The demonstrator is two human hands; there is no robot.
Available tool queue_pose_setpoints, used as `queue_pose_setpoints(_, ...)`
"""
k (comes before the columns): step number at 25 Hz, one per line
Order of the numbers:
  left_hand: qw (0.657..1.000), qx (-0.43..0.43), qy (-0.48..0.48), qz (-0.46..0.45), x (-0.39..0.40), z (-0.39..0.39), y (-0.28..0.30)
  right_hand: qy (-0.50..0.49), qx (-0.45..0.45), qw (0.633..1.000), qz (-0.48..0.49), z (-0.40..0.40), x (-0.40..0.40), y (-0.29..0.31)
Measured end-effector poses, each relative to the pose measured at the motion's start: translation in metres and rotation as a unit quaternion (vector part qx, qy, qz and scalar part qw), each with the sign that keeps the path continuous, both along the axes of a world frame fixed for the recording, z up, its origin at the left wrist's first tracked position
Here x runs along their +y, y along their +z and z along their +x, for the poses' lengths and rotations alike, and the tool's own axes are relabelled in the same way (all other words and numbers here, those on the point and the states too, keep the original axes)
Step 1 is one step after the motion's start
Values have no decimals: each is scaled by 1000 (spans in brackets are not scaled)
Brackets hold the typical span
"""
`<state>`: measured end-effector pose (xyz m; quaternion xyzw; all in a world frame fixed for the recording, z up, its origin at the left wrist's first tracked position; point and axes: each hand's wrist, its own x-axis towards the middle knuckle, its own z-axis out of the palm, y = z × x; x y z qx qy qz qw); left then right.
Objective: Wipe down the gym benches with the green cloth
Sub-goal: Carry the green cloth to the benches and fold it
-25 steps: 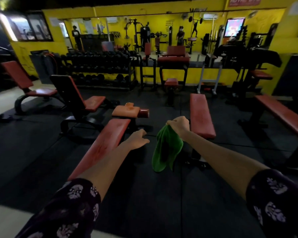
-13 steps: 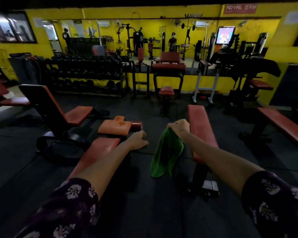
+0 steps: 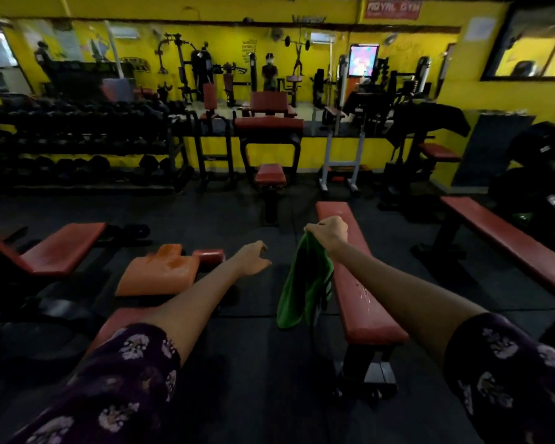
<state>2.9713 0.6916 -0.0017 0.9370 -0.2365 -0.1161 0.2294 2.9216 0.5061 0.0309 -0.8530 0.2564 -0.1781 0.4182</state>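
Floor (image 3: 263,373): dark rubber matting, carrying all equipment. Flat bench (image 3: 359,293), red pad on a black frame, standing centre-right; wet droplets on its pad. Second flat bench (image 3: 507,241), red, to the right, well apart from the first. Adjustable bench (image 3: 55,251), red seat, at left. Orange-padded bench (image 3: 161,275) between them. Dumbbell rack (image 3: 77,149) along the far left wall.
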Motion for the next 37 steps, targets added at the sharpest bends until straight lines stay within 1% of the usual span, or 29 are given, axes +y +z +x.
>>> queue_pose_setpoints(5,998,6,-63,-7,-69,96,15,-63,3,998,-8,66,-53,15)
queue_pose_setpoints(9,995,18,-100,-20,-119,139,19,-130,-15,991,36,96,-87,13)
queue_pose_setpoints(13,990,34,-139,-10,-161,152,4,-185,-9,980,66,107,-118,-2)
queue_pose_setpoints(19,980,77,-184,-27,-202,151,-13,-219,4,973,65,109,-159,-14)
queue_pose_setpoints(21,974,110,-195,-40,-214,150,-20,-231,4,970,75,109,-170,-17)
queue_pose_setpoints(23,958,168,-223,-69,-223,138,-25,-251,7,963,100,107,-176,-18)
queue_pose_setpoints(24,948,180,-246,-88,-226,130,-26,-270,-4,953,135,106,-178,-18)
queue_pose_setpoints(25,941,176,-268,-109,-229,122,-28,-290,-22,937,196,105,-179,-19)
queue_pose_setpoints(26,939,160,-280,-123,-232,115,-29,-306,-50,910,274,105,-176,-18)
queue_pose_setpoints(27,942,131,-275,-140,-235,111,-32,-314,-78,878,353,105,-172,-17)
queue_pose_setpoints(28,949,96,-259,-150,-240,111,-36,-316,-100,850,410,107,-169,-17)
queue_pose_setpoints(29,955,73,-241,-154,-243,111,-38,-318,-114,831,442,108,-167,-15)
queue_pose_setpoints(30,961,65,-222,-150,-245,111,-38,-322,-126,818,460,109,-167,-12)
queue_pose_setpoints(32,971,36,-209,-107,-247,108,-37,-330,-146,799,481,108,-169,-7)
queue_pose_setpoints(33,974,1,-210,-82,-248,105,-35,-333,-151,793,487,106,-172,-6)
queue_pose_setpoints(34,973,-35,-213,-81,-249,105,-37,-335,-155,787,495,104,-175,-5)
queue_pose_setpoints(36,970,-58,-196,-134,-249,108,-41,-336,-156,778,507,101,-180,-5)
queue_pose_setpoints(37,970,-44,-171,-170,-248,113,-46,-335,-160,776,509,100,-182,-4)
